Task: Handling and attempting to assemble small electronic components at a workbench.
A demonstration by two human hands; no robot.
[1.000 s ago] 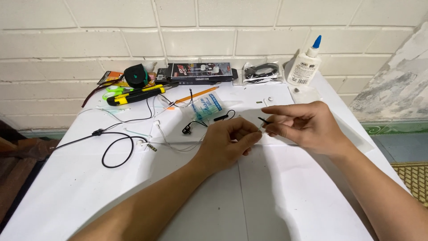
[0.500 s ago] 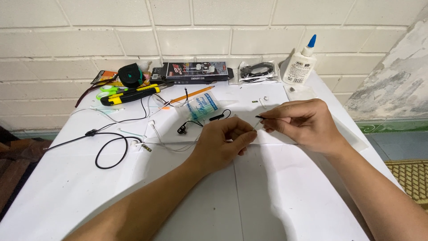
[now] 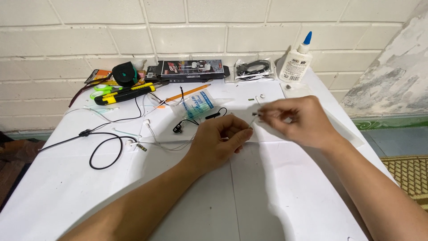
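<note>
The right hand (image 3: 298,121) is blurry, so the tiny thing in its grip is hard to make out. Both hands hover over the middle of the white counter (image 3: 267,196). The left hand (image 3: 219,142) curls shut, pinching a thin wire (image 3: 252,121) that runs up to the right fingers, pressed together on its end.

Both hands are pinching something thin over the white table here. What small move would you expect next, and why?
Probably a short pull of the right hand away from the left hand. A thin wire runs between their pinched fingertips, and the right hand is motion-blurred while the left rests on the white table. What the wire is cannot be told.
</note>
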